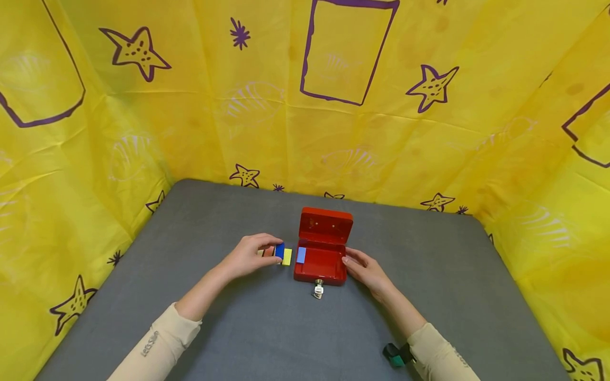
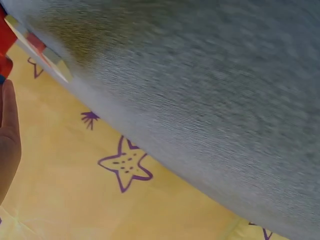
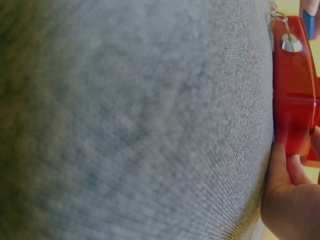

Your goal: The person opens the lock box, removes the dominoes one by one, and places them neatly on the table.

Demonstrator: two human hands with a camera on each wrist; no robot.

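Note:
My left hand [image 1: 248,255] pinches a blue block [image 1: 280,253] between thumb and fingers, just left of a red cash box [image 1: 320,275]. Beside that block lies a yellow block [image 1: 287,257] on the table, and a reddish block [image 1: 269,252] is partly hidden behind the fingers. The box's lid stands open, and a lighter blue block [image 1: 301,255] sits inside against its left wall. At the box's right side my right hand [image 1: 366,270] grips the wall, fingertips at the rim. In the right wrist view this hand [image 3: 292,200] holds the box's end.
A key with a tag [image 1: 318,289] hangs from the lock at the box's front. The grey table [image 1: 267,328] is bounded by a yellow patterned cloth [image 1: 286,132] at the back and sides. A dark strap [image 1: 397,354] is on the right wrist.

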